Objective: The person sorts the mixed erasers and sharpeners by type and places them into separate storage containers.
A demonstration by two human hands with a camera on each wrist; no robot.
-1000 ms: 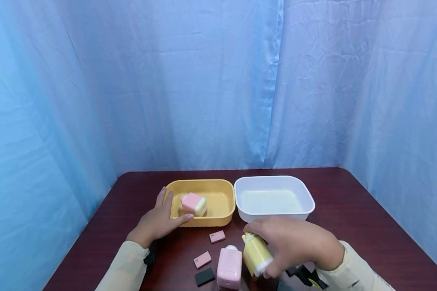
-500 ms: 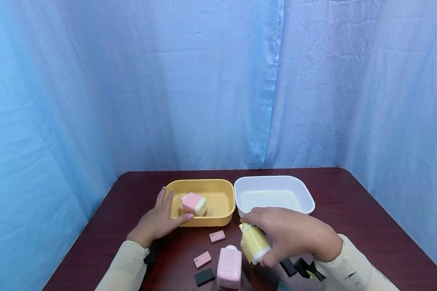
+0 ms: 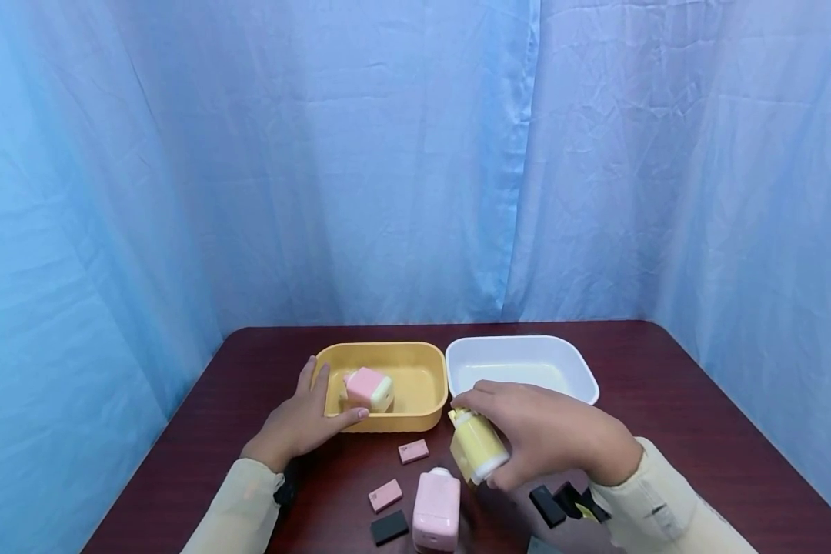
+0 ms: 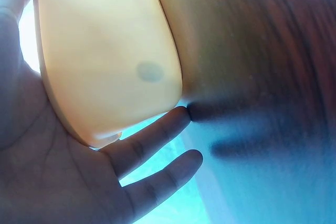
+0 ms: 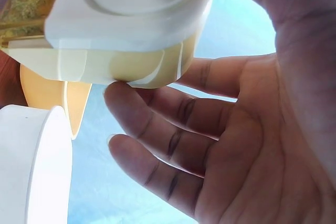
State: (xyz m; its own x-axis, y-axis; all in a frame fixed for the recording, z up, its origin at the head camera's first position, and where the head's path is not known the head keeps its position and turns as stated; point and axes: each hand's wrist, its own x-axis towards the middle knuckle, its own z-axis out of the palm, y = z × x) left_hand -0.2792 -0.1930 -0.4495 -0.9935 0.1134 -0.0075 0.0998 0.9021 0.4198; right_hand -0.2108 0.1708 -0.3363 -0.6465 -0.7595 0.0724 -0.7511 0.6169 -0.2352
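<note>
In the head view my right hand (image 3: 543, 431) grips a yellow-and-white pencil sharpener (image 3: 480, 448), tilted above the table in front of the white bin (image 3: 526, 405). Its white face with a dark hole shows in the right wrist view, two fingertips pressing its lower side. My left hand (image 3: 307, 419) rests on the near left corner of the yellow bin (image 3: 425, 419), fingers fairly straight along the side and thumb at the front rim. Inside that bin lies a pink-and-cream sharpener (image 3: 368, 388). A pink sharpener (image 3: 436, 512) sits on the table between my arms.
Two pink erasers (image 3: 385, 495) and a black block (image 3: 389, 528) lie left of the pink sharpener. Another black block (image 3: 547, 506) is beside the right wrist, with a greyish piece (image 3: 542, 546) at the bottom edge. Blue curtains (image 3: 415, 169) surround the table.
My right hand has moved up and a little left with the yellow sharpener, away from the near table edge toward the bins. The left hand stays where it was.
</note>
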